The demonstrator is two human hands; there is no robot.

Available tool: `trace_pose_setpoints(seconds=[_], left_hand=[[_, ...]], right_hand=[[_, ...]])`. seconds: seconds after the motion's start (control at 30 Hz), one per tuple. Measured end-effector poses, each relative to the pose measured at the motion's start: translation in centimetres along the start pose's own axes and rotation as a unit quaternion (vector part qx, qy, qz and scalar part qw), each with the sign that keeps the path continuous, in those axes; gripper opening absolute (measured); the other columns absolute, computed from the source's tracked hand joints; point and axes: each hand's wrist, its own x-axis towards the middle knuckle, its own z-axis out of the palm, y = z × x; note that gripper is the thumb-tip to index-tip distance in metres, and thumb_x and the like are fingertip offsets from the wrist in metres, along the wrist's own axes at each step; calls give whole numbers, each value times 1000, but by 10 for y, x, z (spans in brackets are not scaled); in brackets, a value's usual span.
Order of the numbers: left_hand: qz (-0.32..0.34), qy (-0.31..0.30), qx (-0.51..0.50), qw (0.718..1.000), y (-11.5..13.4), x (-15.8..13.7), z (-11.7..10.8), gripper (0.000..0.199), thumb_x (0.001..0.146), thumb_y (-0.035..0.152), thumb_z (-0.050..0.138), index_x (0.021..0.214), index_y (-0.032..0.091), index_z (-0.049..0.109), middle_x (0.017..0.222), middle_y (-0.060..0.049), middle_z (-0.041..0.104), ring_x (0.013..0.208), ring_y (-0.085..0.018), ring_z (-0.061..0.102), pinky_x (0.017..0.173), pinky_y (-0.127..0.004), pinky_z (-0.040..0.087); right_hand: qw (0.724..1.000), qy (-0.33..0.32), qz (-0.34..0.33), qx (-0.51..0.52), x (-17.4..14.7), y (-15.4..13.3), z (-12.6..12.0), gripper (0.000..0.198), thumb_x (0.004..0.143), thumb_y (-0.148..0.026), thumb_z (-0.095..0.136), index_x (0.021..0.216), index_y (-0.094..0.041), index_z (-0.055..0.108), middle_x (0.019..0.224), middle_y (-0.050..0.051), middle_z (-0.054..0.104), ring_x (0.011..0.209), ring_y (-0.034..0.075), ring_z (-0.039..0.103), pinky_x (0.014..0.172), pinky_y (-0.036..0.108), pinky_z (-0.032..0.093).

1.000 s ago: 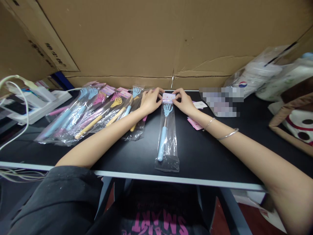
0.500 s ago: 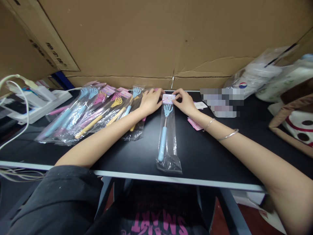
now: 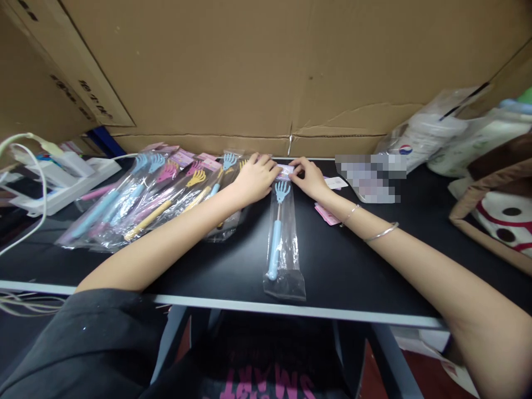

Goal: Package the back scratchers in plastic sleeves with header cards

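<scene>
A light-blue back scratcher lies in a clear plastic bag, its claw end pointing away from me. Across the bag's far end sits a small pink-and-white header card. My left hand lies palm down at the card's left end, fingers stretched out and touching its edge. At the card's right end, my right hand is closed, with thumb and forefinger pinching the edge. Left of my left hand, several bagged back scratchers in blue, pink and yellow overlap in a pile.
Pink cards and a white slip lie by my right wrist. Farther right are a blurred-out packet, a bagged cup and a brown-handled bag. A white power strip with cables stands left. Cardboard walls the back.
My left hand has flattened from a pinch and moved slightly over the card's left end. My right hand stays at the right end. The whole view has shifted a little.
</scene>
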Motion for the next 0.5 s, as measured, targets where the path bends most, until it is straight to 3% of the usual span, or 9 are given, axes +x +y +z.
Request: trace_pose_setpoints(seconds=[0.2, 0.5], left_hand=[[78, 44, 21, 996, 15, -14, -8, 34, 95, 9, 46, 121, 12, 68, 122, -13, 73, 122, -26, 62, 113, -45, 42], [230, 117, 48, 965, 34, -56, -33, 24, 100, 14, 52, 113, 25, 69, 112, 0, 77, 104, -14, 67, 103, -33, 44]], right_hand=[[1000, 6, 2, 7, -1, 0, 1, 24, 80, -17, 63, 103, -24, 61, 84, 2, 72, 95, 26, 64, 90, 41, 46], [1000, 0, 14, 22, 0, 0, 1, 24, 80, -16, 65, 102, -24, 60, 82, 0, 72, 94, 25, 66, 93, 42, 45]])
